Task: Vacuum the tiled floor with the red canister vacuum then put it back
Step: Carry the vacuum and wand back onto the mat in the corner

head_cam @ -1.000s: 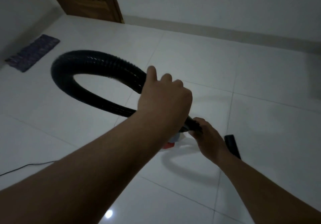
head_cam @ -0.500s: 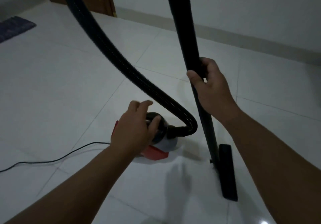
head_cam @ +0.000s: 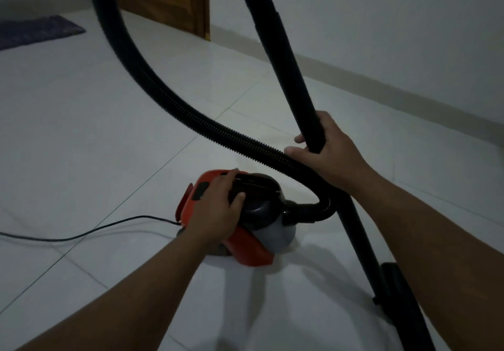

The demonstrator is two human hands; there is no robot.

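No words, numbers or signs can be read here. The red vacuum (head_cam: 246,251) near the middle shows no name or label that can be made out, and the picture is dim and a bit blurry
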